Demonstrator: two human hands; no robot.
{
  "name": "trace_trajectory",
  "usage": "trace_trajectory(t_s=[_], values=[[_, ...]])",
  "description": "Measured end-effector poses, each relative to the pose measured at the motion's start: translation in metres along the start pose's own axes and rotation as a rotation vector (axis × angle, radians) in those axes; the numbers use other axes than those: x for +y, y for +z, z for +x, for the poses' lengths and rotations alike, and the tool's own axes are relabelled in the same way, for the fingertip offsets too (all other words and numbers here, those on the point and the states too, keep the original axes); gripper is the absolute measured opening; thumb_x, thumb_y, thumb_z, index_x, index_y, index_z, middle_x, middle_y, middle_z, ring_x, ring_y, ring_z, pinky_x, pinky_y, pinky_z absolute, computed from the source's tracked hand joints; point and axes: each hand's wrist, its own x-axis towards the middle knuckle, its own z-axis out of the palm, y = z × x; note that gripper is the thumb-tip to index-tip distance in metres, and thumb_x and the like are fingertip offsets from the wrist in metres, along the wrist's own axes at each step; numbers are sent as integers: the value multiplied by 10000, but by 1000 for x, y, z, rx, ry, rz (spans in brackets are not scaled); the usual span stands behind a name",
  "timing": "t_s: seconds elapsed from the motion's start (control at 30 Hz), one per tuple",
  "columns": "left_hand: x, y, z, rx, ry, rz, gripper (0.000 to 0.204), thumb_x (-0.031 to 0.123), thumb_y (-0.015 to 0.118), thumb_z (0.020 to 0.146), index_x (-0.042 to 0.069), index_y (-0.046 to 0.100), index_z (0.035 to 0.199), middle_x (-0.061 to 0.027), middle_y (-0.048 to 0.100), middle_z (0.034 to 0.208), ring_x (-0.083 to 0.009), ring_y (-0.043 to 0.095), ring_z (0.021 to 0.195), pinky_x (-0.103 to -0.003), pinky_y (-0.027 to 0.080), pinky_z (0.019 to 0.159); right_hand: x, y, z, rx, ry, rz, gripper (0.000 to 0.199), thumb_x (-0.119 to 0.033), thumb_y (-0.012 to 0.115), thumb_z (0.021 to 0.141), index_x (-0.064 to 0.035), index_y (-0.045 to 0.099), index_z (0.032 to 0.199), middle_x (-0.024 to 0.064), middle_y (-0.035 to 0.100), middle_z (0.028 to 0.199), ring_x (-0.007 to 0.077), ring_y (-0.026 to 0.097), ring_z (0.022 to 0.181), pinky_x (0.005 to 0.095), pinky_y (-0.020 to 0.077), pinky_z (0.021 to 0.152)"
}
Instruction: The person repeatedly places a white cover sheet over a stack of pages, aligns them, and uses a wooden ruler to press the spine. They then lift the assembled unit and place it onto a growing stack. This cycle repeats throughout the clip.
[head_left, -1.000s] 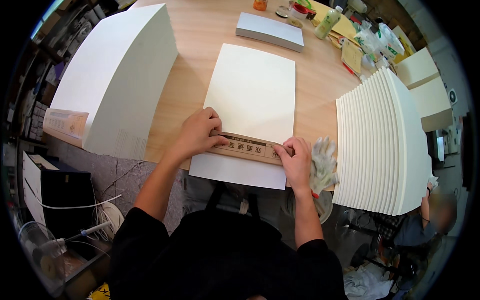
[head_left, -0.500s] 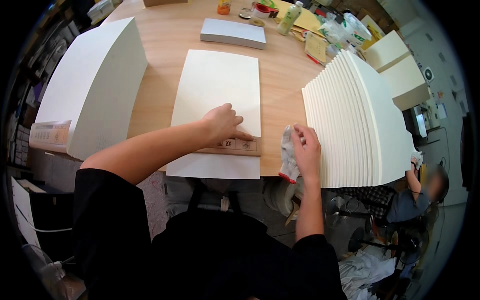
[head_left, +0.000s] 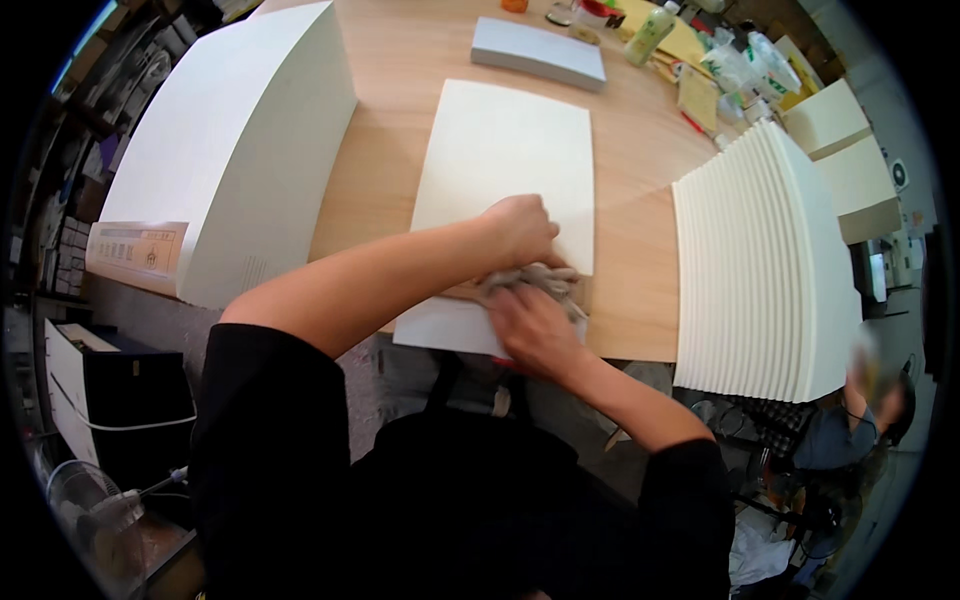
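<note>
A large white board (head_left: pixel 505 140) lies flat on the wooden table (head_left: pixel 640 200), its near end over the table's front edge. A narrow brown strip (head_left: pixel 468 293) runs across the board near that end, mostly hidden by my hands. My left hand (head_left: pixel 520 230) reaches across and presses down on the strip with curled fingers. My right hand (head_left: pixel 530 325) is just below it, holding a crumpled grey cloth (head_left: pixel 535 280) against the strip. The two hands nearly touch.
A tall stack of white boards (head_left: pixel 230 150) stands at the left. A fanned row of white boards (head_left: pixel 760 260) fills the right. A flat grey-white stack (head_left: pixel 540 52), bottles (head_left: pixel 650 30) and beige boxes (head_left: pixel 830 120) sit farther back. Another person (head_left: pixel 850 420) is at lower right.
My right hand picked up the grey cloth from the right of the board and brought it left onto the strip. My left hand slid right along the strip.
</note>
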Motion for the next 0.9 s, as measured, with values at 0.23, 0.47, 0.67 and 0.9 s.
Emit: trace_trajectory(t_s=[0.23, 0.47, 0.67, 0.9], values=[[-7, -14, -13, -2, 10, -26, 659, 316, 574, 1058, 662, 308, 1552, -8, 677, 1264, -209, 701, 1147, -337, 525, 947, -63, 70, 100, 185, -20, 181, 209, -137, 678, 761, 11, 716, 903, 159, 688, 957, 326, 673, 921, 468, 548, 877], [5, -6, -5, 66, -2, 93, 683, 210, 543, 1065, 624, 330, 1565, 9, 677, 1171, -195, 711, 1057, -328, 512, 916, 46, -21, -91, -156, 145, -157, 158, -87, 670, 778, -27, 673, 924, 104, 609, 900, 283, 622, 895, 392, 544, 786], [21, 14, -40, 127, -166, 94, 513, 272, 592, 1034, 403, 521, 1525, -39, 654, 1103, -227, 662, 971, -348, 503, 844, 62, -36, -141, 102, 693, -15, 184, -69, 650, 886, -13, 708, 1052, 145, 677, 1042, 342, 647, 1013, 438, 541, 888], [47, 65, -102, 610, -223, -194, 387, 338, 746, 902, 149, 692, 1235, -86, 668, 1066, -285, 645, 1081, -458, 469, 1087, 72, -33, -124, 551, 967, 368, 212, -124, 615, 1033, 27, 718, 1140, 185, 706, 1122, 364, 679, 1053, 422, 539, 913]])
